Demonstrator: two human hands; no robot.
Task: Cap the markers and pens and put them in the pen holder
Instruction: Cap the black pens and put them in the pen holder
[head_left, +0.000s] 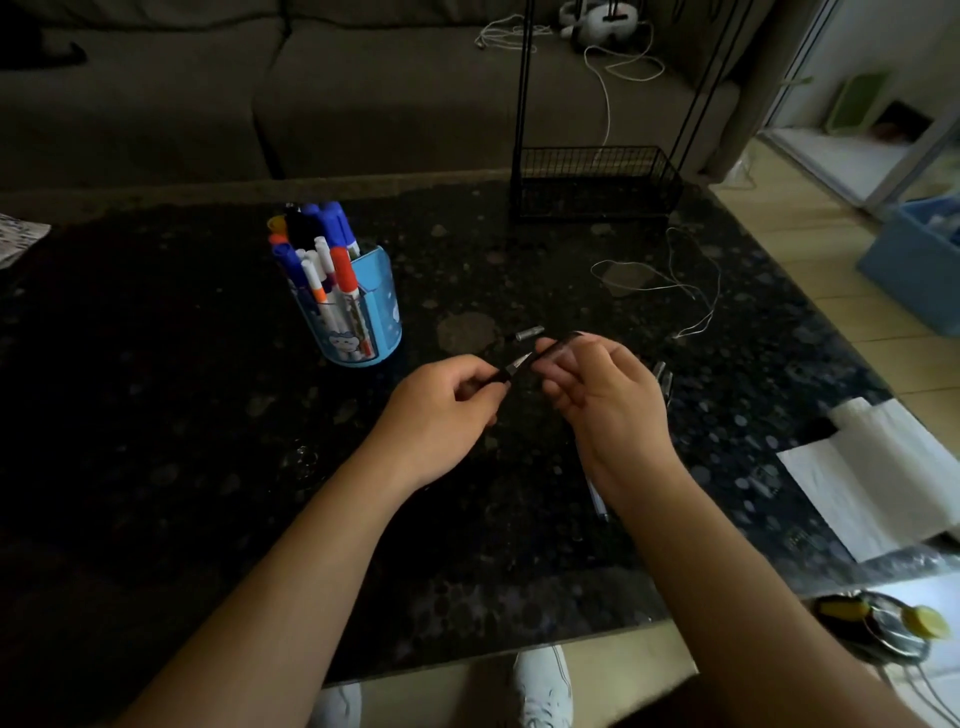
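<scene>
Centre of frame: the left hand (447, 402) is clenched around a slim black pen with a bare silver tip (511, 366), pinching the barrel between thumb and curled fingers. The tip points toward the upper right. The right hand (610, 405) pinches a dark tubular pen cap (566, 343) between thumb and fingertips, with the open end facing the pen tip. The tip sits at the mouth of the cap; whether it has entered cannot be determined. Both items are held above the black speckled stone table (208, 415).

Left of centre: a blue cylindrical plastic pen holder with a cartoon print (382, 306) stands upright on the table, well apart from the hands. It contains a bundle of capped markers with white barrels and blue, orange and black caps (340, 270).

Loose items on the table:
- A small grey cap (529, 332) lies just above the hands.
- Two clear-ended pens (664, 378) lie just right of the right hand.
- Another pen (598, 503) shows below the right wrist.
- A thin white cable (675, 291) lies coiled toward the upper right.
- A black wire basket (597, 182) stands at the far edge.
</scene>
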